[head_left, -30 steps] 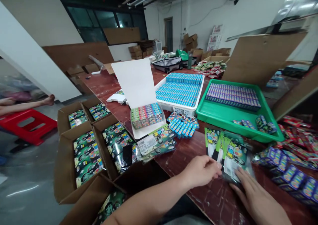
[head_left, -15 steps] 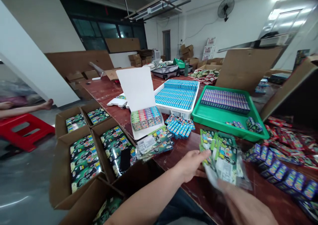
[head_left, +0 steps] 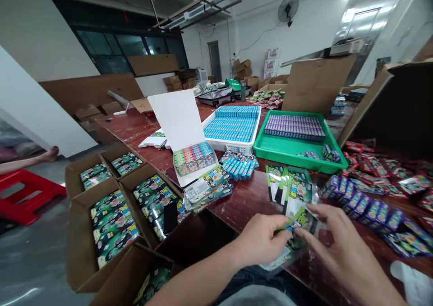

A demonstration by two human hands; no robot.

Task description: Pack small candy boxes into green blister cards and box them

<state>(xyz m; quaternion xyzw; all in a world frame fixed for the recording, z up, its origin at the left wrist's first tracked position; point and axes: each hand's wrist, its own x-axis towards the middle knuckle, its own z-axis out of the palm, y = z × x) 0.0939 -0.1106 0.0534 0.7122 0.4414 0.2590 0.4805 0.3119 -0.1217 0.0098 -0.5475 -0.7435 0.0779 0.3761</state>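
Note:
My left hand [head_left: 260, 240] pinches a green-and-black printed plastic bag [head_left: 301, 218] between thumb and fingers, low over the table's front edge. On the bag's other side, my right hand [head_left: 345, 245] has its thumb and fingertips closed on it. Just beyond lie more printed bags [head_left: 297, 180], overlapping on the table. To the left, an open white display box [head_left: 182, 121] holds rows of small coloured boxes [head_left: 196, 157], with flat printed packs [head_left: 208, 186] in front. Several small blue boxes [head_left: 238, 164] lie beside it.
A white crate [head_left: 230, 143] of blue boxes and a green tray [head_left: 270, 150] with purple boxes stand behind. Purple boxes [head_left: 368, 207] and red packets [head_left: 368, 162] lie at right. Cartons [head_left: 79, 234] of printed packs stand left, near a red stool [head_left: 30, 189] and another person's limb [head_left: 30, 162].
The bag has come off the pile, nearer to me, and its printed front now faces up. My right hand has risen to grip it too. The view has turned slightly right.

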